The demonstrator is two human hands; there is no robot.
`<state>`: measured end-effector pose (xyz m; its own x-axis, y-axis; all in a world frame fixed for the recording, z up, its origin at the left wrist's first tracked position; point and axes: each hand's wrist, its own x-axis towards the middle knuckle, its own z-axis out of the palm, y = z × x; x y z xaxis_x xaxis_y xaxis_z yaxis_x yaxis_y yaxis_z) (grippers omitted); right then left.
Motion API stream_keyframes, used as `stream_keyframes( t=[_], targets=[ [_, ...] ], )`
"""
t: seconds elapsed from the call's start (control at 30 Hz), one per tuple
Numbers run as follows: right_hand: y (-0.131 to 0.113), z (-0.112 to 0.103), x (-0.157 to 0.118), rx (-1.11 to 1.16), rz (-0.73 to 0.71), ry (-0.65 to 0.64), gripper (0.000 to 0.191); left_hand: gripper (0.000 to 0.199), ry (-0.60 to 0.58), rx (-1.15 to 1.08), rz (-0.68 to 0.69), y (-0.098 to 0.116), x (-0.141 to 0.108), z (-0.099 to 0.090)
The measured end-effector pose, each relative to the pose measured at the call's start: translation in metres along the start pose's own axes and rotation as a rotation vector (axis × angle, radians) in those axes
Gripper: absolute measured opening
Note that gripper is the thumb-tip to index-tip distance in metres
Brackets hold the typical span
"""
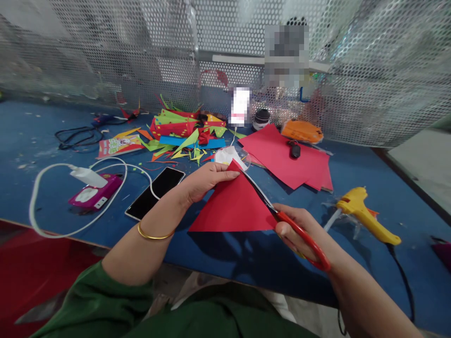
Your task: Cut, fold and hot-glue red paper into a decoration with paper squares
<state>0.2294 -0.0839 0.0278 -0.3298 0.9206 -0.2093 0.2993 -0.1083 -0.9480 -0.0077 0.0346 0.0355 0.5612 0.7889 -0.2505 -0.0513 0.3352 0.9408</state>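
A triangular piece of red paper [234, 204] is held up over the front of the blue table. My left hand [214, 177] pinches it near its top corner, thumb on the near face. My right hand [296, 230] grips red-handled scissors [262, 195], whose blades lie along the paper's right edge and point up toward the left hand. Some fingers of the right hand are hidden behind the paper and the handles. Just beyond the paper's tip is a clear round dish [228, 155] with white paper in it.
Red sheets [282, 159] with a black key fob lie at the back right. A yellow glue gun [366, 213] rests at the right with its cord hanging down. Coloured paper scraps [183, 129] pile up behind. At left are a phone [157, 190] and a purple power strip [95, 192] with a looped white cable.
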Motion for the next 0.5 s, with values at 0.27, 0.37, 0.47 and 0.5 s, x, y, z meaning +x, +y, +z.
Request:
stream_keyframes(
  t=[0.27, 0.37, 0.47, 0.5],
  targets=[
    [0.016, -0.005, 0.005, 0.006, -0.112, -0.032, 0.067, 0.024, 0.020, 0.022, 0.025, 0.000, 0.004, -0.002],
    [0.020, -0.006, 0.005, 0.039, -0.126, -0.061, 0.067, 0.020, 0.026, -0.002, 0.019, 0.001, 0.004, -0.001],
    [0.020, -0.007, 0.004, 0.040, -0.129, -0.075, 0.067, 0.018, 0.020, -0.022, 0.010, 0.001, 0.004, 0.000],
    [0.019, -0.007, 0.003, 0.035, -0.140, -0.076, 0.066, 0.018, 0.020, -0.026, 0.007, 0.001, 0.004, 0.000]
  ],
)
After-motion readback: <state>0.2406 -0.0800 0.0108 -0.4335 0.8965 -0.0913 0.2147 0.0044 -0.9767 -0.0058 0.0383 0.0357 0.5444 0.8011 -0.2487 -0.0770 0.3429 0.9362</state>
